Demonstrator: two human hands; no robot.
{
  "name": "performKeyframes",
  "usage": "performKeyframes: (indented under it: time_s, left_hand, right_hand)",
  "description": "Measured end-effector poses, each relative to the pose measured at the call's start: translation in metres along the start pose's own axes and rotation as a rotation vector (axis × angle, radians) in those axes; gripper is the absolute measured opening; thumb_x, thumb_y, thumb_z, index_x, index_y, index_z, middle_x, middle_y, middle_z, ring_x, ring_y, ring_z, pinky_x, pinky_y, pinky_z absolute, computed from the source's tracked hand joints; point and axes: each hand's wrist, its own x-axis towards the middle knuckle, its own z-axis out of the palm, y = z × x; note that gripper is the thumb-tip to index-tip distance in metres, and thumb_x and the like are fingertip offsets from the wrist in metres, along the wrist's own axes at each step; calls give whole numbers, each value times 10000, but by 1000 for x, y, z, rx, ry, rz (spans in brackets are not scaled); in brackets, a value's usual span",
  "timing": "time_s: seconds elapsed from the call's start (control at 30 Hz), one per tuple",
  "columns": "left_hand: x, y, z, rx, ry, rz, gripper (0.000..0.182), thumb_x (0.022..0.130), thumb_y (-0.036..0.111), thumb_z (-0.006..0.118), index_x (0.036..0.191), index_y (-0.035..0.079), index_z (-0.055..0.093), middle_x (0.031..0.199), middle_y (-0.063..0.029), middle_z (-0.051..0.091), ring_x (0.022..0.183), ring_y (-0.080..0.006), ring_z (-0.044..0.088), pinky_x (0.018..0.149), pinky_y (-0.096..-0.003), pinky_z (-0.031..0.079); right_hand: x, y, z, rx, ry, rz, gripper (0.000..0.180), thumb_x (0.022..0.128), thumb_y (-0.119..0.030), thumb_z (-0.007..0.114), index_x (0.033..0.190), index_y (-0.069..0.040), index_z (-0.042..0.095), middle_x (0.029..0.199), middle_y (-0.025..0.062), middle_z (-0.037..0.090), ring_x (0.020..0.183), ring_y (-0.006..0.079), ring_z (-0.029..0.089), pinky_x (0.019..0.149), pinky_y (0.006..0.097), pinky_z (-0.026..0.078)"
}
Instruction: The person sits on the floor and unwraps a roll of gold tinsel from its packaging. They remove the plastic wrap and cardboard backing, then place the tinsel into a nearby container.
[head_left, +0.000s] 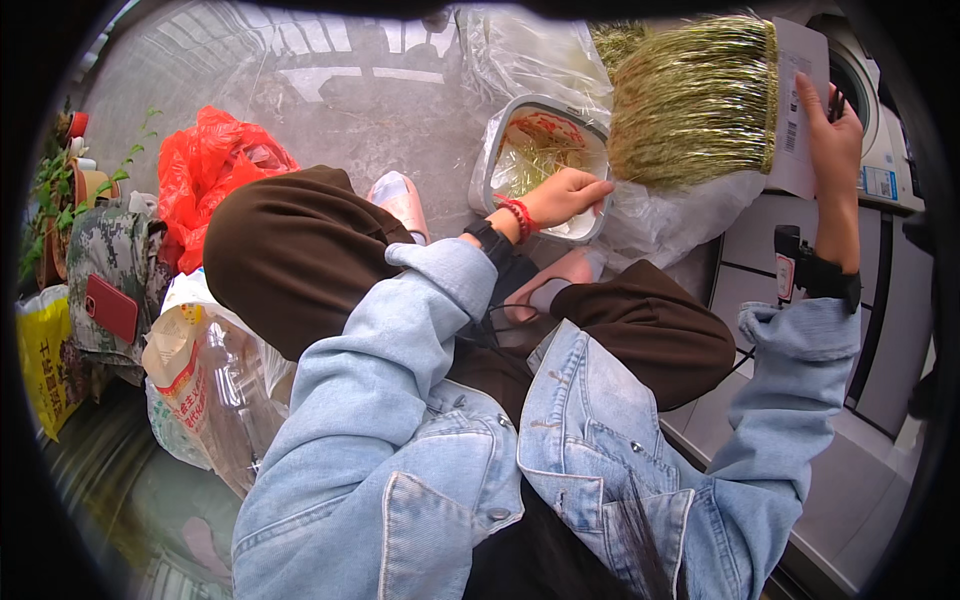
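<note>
My right hand (836, 139) grips a white card (796, 112) with a printed barcode, its thumb lying on the near face. Wound around that card is a thick band of gold metallic tinsel fringe (694, 105), its strands spreading leftward. A thin black object (835, 103), perhaps a tool's handles, shows between the right fingers. My left hand (570, 199) is over the near right rim of a grey waste bin (480, 169), fingers curled together close to the fringe's lower left end. No held thing is visible in it. Loose gold strands (536, 154) lie inside the lined bin.
Clear plastic sheeting (532, 52) lies behind and beside the bin. To the left are a red plastic bag (217, 157), a bag of clear bottles (225, 375), camouflage cloth with a red phone (112, 307), and plants (56, 202). A front-loading washing machine (892, 150) stands right.
</note>
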Motion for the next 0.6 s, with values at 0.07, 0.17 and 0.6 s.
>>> performKeyframes:
  time_s: [0.07, 0.17, 0.6]
  left_hand:
    - [-3, -10, -6, 175, 165, 49, 421, 977, 334, 489, 716, 8, 543, 588, 1, 485, 572, -113, 435, 556, -293, 383]
    - [-3, -23, -20, 428, 384, 25, 481, 974, 367, 471, 705, -27, 531, 569, -87, 467, 557, -180, 433, 580, -331, 403]
    - [-21, -12, -18, 1363, 69, -485, 238, 857, 258, 561, 890, 83, 719, 897, -134, 698, 857, -296, 671, 765, -386, 525]
  right_hand:
    - [4, 8, -11, -2, -1, 18, 365, 853, -427, 670, 896, -64, 677, 778, 13, 662, 700, 90, 609, 658, 226, 475]
    - [8, 20, -32, -65, 3, 38, 342, 870, -417, 647, 882, -76, 677, 765, 24, 668, 690, 90, 628, 656, 235, 495]
    - [41, 107, -134, -208, 102, 49, 470, 854, -511, 626, 881, -48, 697, 713, 38, 666, 607, 86, 628, 597, 187, 488]
